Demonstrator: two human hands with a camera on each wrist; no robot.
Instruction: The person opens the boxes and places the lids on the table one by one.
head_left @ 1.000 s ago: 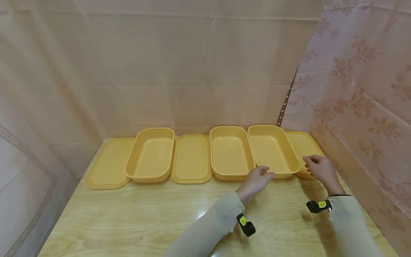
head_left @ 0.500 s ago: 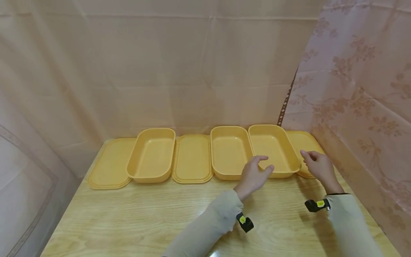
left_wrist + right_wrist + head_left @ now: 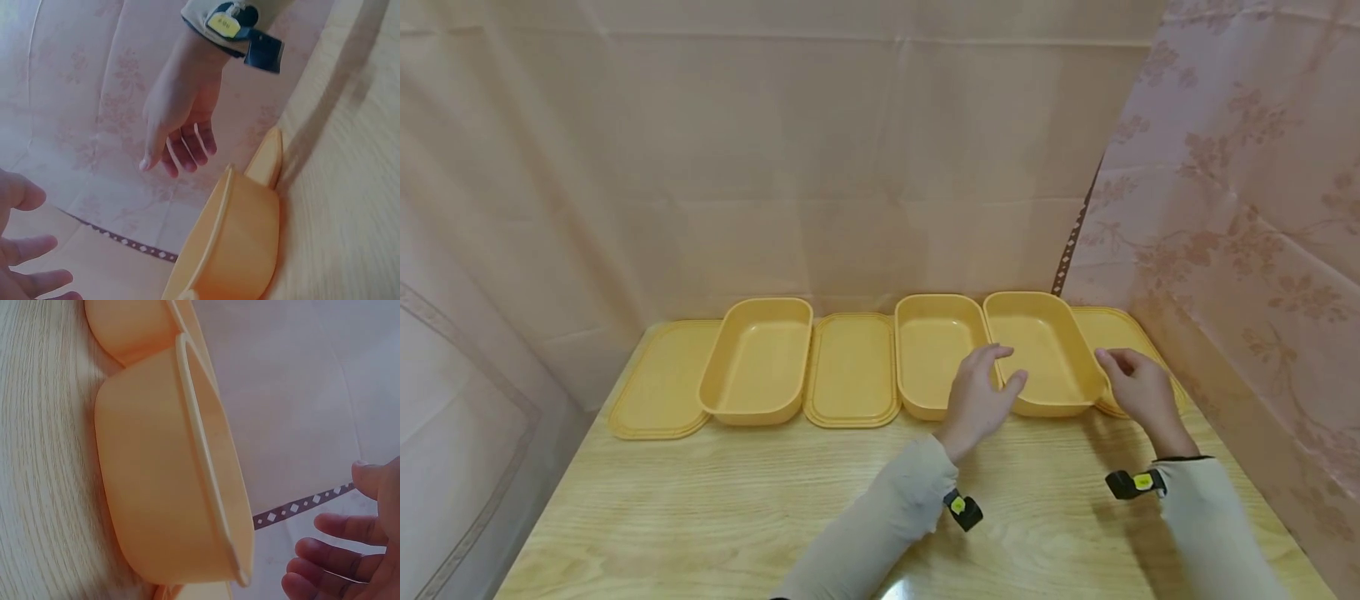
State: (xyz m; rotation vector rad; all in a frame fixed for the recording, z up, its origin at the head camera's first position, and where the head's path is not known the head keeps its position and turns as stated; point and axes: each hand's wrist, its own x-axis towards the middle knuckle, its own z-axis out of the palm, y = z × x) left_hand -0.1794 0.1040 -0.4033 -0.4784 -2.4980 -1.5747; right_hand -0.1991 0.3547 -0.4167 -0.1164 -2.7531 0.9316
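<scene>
Three yellow rectangular food containers stand uncovered on the table. My left hand (image 3: pixel 981 400) hovers, fingers apart, over the near end of the middle container (image 3: pixel 936 354), where it meets the right container (image 3: pixel 1037 354). To the right of that right container is my right hand (image 3: pixel 1142 396), above a yellow lid (image 3: pixel 1112 337) lying flat. The right wrist view shows the right hand (image 3: pixel 344 550) with relaxed fingers, apart from the container wall (image 3: pixel 150 475). Both hands hold nothing; in the left wrist view the left hand (image 3: pixel 28 250) is partly cut off.
Farther left sit another container (image 3: pixel 756 358), a lid (image 3: pixel 852 371) between containers and a lid (image 3: pixel 662 383) at the left end. A beige curtain (image 3: pixel 850 167) hangs behind the row, a floral cloth (image 3: pixel 1240 250) along the right. The wooden table (image 3: pixel 737 517) extends in front.
My left hand has lifted and shifted left, from the right container's near edge toward the middle container. The right hand has moved slightly left toward the right container's rim. The containers have stayed put.
</scene>
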